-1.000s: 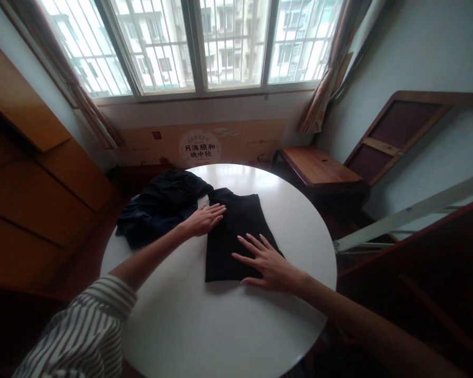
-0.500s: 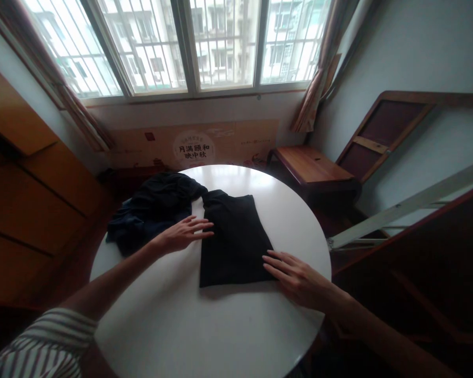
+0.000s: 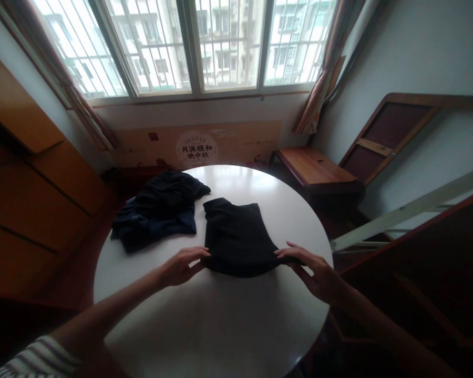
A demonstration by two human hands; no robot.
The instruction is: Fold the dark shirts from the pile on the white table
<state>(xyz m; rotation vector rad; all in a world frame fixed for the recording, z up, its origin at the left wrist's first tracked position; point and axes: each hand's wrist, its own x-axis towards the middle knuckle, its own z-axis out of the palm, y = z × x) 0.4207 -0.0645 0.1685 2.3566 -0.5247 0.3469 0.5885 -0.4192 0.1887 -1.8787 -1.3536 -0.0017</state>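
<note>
A folded black garment (image 3: 240, 236) lies on the round white table (image 3: 213, 325), its near edge lifted a little off the surface. My left hand (image 3: 185, 266) pinches the near left corner between thumb and fingers. At the near right corner, my right hand (image 3: 309, 268) grips the cloth the same way. The edge between the two hands sags slightly. What kind of garment it is, I cannot tell. Its far end still rests on the table, with a small folded flap at the far left.
A rumpled pile of black and dark blue clothes (image 3: 161, 210) lies at the table's left. Beyond the right rim stands a wooden bench (image 3: 317, 167), near a pale metal bar (image 3: 402, 212). Orange-brown cabinets (image 3: 47, 178) line the left, and a barred window (image 3: 197, 47) is ahead.
Both hands have gone from lying on the black garment to gripping its near corners. The left hand came nearer to me. The near edge has risen, and the garment stands apart from the pile.
</note>
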